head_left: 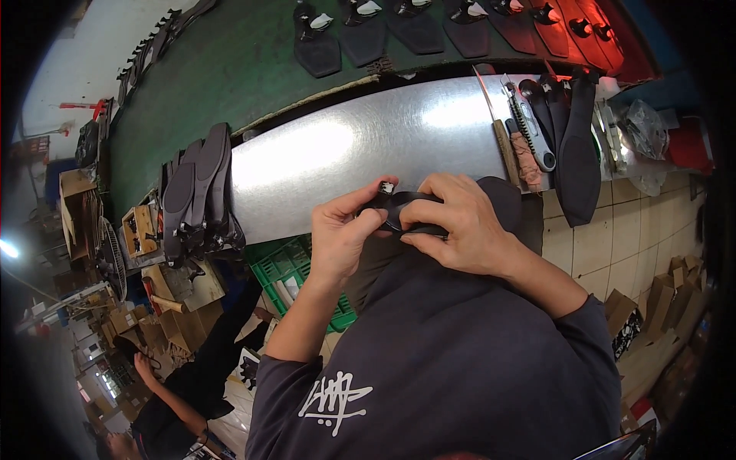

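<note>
My left hand (343,234) and my right hand (458,226) meet just in front of my chest, both pinching a black sandal with a thin strap (399,205). A small white bit shows at the strap's top, near my left thumb. The sandal's dark sole (507,201) sticks out behind my right hand. My fingers hide most of the strap. The hands hover over the near edge of a shiny metal worktop (337,149).
A stack of black soles (195,192) lies at the worktop's left end, more soles and hand tools (537,130) at its right. Finished black sandals (368,34) ride a green conveyor behind. A green crate (295,268) sits below. Another person (176,383) bends at lower left.
</note>
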A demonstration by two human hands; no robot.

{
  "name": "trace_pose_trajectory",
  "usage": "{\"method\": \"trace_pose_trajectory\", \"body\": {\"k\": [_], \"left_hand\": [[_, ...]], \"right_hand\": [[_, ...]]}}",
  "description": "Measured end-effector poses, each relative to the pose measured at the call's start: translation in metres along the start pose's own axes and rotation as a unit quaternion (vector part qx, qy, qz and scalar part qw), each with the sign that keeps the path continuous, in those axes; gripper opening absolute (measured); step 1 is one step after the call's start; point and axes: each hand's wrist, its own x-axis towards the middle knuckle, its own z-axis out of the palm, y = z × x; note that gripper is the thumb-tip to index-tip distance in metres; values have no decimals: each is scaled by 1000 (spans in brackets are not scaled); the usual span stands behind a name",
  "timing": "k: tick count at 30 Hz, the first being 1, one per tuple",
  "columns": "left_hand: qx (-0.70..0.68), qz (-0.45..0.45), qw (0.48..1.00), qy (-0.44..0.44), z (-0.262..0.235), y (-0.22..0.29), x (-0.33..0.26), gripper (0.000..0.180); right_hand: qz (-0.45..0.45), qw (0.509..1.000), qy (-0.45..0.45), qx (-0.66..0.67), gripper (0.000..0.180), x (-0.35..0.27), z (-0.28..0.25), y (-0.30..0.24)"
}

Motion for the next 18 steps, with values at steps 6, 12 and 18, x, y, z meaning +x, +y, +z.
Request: {"method": "trace_pose_trajectory", "body": {"k": [6,12,18], "left_hand": [[-78,-83,993,-16,-3,6,2,41],[-126,13,991,-48,-1,11,-1,46],[-29,-54,995,-74,-11,4,-1,35]], "right_hand": [[-63,993,101,-25,22,-4,10,-1],[-102,991,78,-31,27,-4,-1,-5],[-65,990,122,-13,25,-4,5,0]]}}
